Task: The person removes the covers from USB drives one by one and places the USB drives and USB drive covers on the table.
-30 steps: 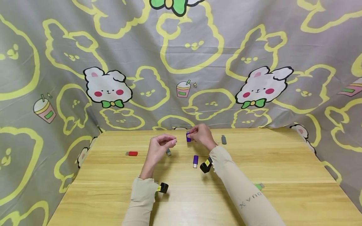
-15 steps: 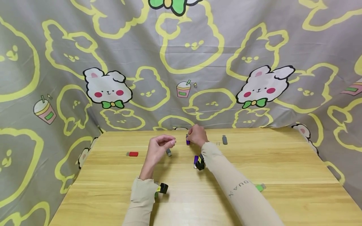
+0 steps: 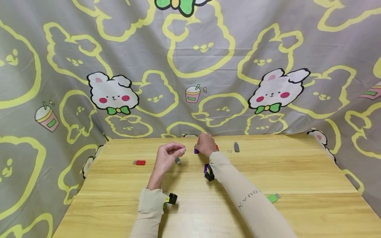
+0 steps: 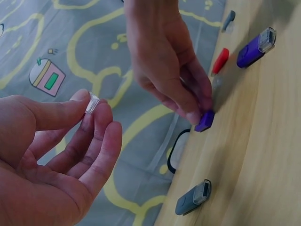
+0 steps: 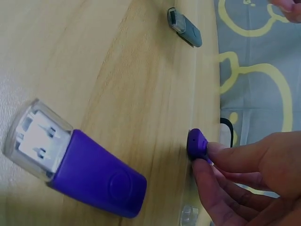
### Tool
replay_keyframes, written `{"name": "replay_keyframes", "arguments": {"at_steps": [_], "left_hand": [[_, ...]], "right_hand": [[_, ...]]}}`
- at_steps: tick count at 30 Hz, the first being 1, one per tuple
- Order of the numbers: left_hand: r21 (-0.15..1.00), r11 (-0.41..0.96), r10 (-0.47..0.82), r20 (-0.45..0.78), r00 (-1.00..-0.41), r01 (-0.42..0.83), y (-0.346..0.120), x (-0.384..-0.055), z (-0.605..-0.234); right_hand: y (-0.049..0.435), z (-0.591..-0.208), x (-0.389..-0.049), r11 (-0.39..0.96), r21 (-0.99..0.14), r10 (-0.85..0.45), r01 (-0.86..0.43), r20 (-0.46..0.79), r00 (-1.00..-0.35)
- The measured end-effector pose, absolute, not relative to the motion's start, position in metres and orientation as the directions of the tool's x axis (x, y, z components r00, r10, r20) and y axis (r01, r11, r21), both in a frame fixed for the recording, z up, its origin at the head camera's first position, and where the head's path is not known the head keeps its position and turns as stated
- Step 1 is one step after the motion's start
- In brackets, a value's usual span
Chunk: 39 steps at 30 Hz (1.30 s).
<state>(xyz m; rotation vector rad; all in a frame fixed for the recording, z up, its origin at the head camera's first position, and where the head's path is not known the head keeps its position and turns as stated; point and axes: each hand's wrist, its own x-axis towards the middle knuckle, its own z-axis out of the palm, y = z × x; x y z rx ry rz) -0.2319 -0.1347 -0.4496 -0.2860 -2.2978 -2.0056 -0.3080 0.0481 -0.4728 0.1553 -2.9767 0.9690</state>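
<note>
My left hand (image 3: 168,157) is raised above the table, pinching a small clear cap (image 4: 92,103) between thumb and fingertip. Near the table's far edge, my right hand (image 3: 206,145) holds a purple USB stick (image 5: 196,143) by thumb and forefinger, low at the wood. A second purple USB stick (image 5: 99,174), with a clear cap over its plug, lies nearer, partly hidden by the right wrist's camera in the head view. Below the left hand lies a capped grey USB stick (image 4: 194,197). Beside the right hand are a red USB stick (image 4: 221,61) and a loose clear cap (image 5: 189,215).
Another red USB stick (image 3: 141,162) lies left on the wooden table (image 3: 202,211). A grey one (image 3: 236,147) is at the back right, a green one (image 3: 273,198) by the right sleeve. Something green (image 3: 165,205) shows under the left wrist. A patterned curtain (image 3: 220,112) hangs behind.
My right hand has moved slightly left and lowered the purple stick toward the table. A red stick and loose cap now show to its right. The left hand stays nearly still.
</note>
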Motion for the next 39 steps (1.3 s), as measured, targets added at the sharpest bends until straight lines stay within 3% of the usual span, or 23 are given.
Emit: {"name": "replay_keyframes", "arguments": {"at_steps": [8, 14, 23, 30, 39], "left_hand": [[0.973, 0.14, 0.074, 0.175, -0.982, 0.184, -0.136, -0.231, -0.453], [0.974, 0.16, 0.069, 0.151, -0.986, 0.16, -0.135, -0.232, -0.456], [0.971, 0.187, 0.068, 0.141, -0.988, 0.151, -0.135, -0.235, -0.46], [0.968, 0.205, 0.056, 0.132, -0.99, 0.141, -0.133, -0.235, -0.465], [0.964, 0.231, 0.047, 0.121, -0.992, 0.128, -0.13, -0.24, -0.466]], "right_hand": [[0.06, -0.462, -0.296, 0.743, -0.657, -0.117, -0.131, 0.064, -0.991], [0.078, -0.455, -0.272, 0.644, -0.754, -0.119, -0.134, 0.074, -0.99], [0.103, -0.449, -0.233, 0.578, -0.8, -0.119, -0.161, 0.112, -0.987], [0.122, -0.452, -0.211, 0.542, -0.831, -0.089, -0.127, 0.093, -0.992], [0.15, -0.457, -0.21, 0.5, -0.864, -0.053, -0.063, 0.042, -0.998]]}}
